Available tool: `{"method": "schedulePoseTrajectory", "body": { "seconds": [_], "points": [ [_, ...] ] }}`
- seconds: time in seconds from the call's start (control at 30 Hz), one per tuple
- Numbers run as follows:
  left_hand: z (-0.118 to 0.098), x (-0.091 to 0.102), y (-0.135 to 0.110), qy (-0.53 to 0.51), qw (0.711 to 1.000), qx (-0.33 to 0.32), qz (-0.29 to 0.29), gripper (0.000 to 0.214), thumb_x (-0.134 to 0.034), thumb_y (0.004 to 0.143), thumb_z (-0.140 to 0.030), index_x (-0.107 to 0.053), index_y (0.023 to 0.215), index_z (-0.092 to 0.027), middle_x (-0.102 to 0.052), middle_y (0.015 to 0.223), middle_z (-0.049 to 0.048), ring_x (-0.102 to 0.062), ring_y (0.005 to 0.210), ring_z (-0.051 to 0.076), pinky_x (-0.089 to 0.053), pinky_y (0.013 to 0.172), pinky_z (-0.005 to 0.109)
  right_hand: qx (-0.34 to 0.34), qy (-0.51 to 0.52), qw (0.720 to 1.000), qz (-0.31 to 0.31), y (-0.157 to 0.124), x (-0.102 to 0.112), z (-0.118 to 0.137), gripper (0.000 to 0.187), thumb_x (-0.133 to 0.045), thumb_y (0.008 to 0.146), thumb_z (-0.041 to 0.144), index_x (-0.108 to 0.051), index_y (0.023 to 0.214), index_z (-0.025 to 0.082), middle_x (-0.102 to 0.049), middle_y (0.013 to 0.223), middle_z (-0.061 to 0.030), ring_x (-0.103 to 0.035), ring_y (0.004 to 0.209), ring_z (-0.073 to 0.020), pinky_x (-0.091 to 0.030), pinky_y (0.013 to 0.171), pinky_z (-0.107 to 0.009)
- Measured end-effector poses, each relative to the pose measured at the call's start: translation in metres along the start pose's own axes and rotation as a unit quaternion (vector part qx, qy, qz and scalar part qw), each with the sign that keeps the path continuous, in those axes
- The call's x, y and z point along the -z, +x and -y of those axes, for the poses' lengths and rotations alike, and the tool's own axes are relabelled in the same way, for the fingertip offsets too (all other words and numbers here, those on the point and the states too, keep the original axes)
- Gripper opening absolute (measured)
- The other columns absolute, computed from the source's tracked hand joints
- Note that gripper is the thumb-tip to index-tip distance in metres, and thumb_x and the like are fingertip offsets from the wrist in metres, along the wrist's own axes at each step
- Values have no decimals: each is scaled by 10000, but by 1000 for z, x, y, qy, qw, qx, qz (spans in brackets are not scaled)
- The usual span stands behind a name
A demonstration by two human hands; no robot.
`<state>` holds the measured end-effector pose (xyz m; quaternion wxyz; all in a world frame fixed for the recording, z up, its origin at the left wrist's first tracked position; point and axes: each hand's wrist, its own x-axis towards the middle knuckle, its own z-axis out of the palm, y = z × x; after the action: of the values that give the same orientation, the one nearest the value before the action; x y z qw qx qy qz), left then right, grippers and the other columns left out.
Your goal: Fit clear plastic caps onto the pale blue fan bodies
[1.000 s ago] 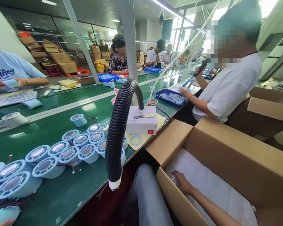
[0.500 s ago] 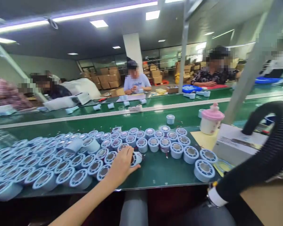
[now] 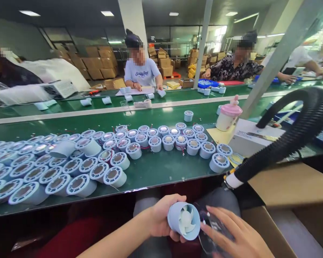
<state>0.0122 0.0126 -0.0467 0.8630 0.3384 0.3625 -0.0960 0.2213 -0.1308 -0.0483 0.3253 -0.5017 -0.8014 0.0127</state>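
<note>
Low in front of me, my left hand is closed around a light blue round fan housing. Its open end is turned toward the right and shows a white bladed fan inside. My right hand is just right of the housing, fingers stretched out and apart, fingertips close to its rim; whether they touch it I cannot tell. Beneath those fingers is a see-through, dark-looking thing, too blurred to name. On the bench many similar blue housings stand in rows, silver discs upward, some with red wires.
A pink-lidded cup and a white box stand at the right of the green bench. A black ribbed hose arches over the right side. Cardboard boxes sit low right. Co-workers sit across the belt.
My left hand has left the bench rows with a housing and now holds it low in front of me. My right hand has come into view beside it. The view has tilted down.
</note>
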Motion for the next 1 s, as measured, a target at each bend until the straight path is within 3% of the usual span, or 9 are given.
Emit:
{"method": "schedulePoseTrajectory", "body": {
  "seconds": [0.17,0.37,0.43,0.5,0.57,0.6,0.7,0.83,1.0],
  "points": [
    [-1,4,-5,86,996,22,29,515,-492,629,-650,-586,721,-153,-515,506,9,-399,313,121,-189,243,192,-18,-41,994,98,42,3,17,509,-565,829,203,-599,1336,241,-604,1319,-187,-655,1051,-344,-613,767,-480],
    [-17,-17,-31,251,966,-60,-9,170,-605,714,-323,-641,734,-158,-546,666,-5,-473,522,119,-341,405,206,-90,-34,976,196,59,5,14,380,-584,803,126,-690,1159,202,-542,1401,-167,-621,1057,-357,-580,789,-520],
    [-21,-26,-41,343,927,-136,-68,87,-612,740,-235,-654,790,-178,-580,783,-4,-509,700,139,-416,589,225,-105,28,969,221,57,5,10,300,-612,776,89,-710,1033,209,-558,1380,-123,-600,1113,-317,-562,869,-467],
    [-22,-33,-49,453,857,-202,-138,130,-603,769,-203,-667,883,-198,-606,905,4,-526,842,171,-421,745,268,-136,98,958,232,55,6,7,233,-655,760,76,-704,932,225,-573,1350,-77,-592,1143,-267,-539,923,-395],
    [-19,-37,-52,527,792,-235,-198,169,-602,797,-222,-667,952,-208,-604,970,19,-541,904,203,-418,797,310,-179,155,944,231,53,7,5,130,-676,793,109,-687,852,224,-573,1334,-55,-604,1131,-236,-521,941,-357],
    [-16,-37,-52,534,780,-243,-217,179,-612,802,-229,-663,972,-211,-598,992,24,-548,920,210,-422,805,320,-197,180,937,225,52,7,5,82,-670,823,138,-674,813,219,-574,1323,-51,-611,1119,-228,-512,946,-353],
    [-7,-33,-48,492,785,-294,-234,290,-710,785,-278,-630,1057,-218,-588,1054,29,-563,962,208,-448,836,320,-229,240,924,189,52,7,8,137,-589,904,202,-641,777,210,-588,1270,-58,-611,1111,-221,-486,958,-348],
    [2,-18,-35,426,797,-369,-218,688,-876,589,-474,-616,1184,-246,-570,1068,43,-577,962,216,-494,863,348,-272,283,912,119,53,6,16,218,-496,952,264,-628,789,206,-614,1189,-80,-613,1071,-217,-477,920,-332],
    [8,-3,-19,436,784,-412,-158,702,-892,570,-447,-664,1212,-279,-534,1269,108,-534,1183,294,-432,1053,478,-343,341,874,41,52,3,17,305,-582,882,311,-597,605,185,-669,1064,-92,-649,960,-225,-510,784,-300]
  ]
}}
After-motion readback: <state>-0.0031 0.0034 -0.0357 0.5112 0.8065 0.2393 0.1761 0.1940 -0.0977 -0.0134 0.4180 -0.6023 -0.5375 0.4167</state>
